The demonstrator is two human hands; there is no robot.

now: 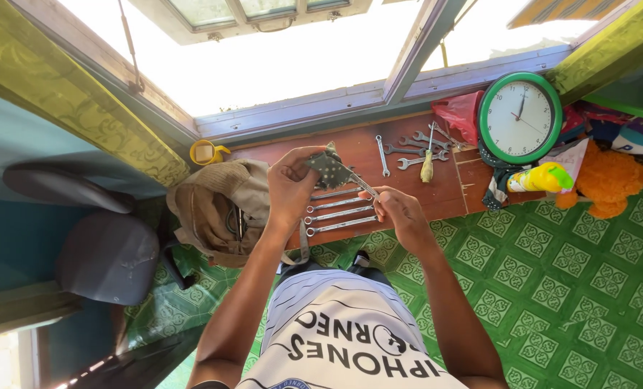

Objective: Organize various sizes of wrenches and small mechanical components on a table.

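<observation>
Both hands grasp: left hand a dotted grey cloth, right hand a silvery wrench.

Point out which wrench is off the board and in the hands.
It is the wrench pinched in the right hand, its far end wrapped in the dotted cloth held by the left hand. The others lie flat on the wooden board.
</observation>
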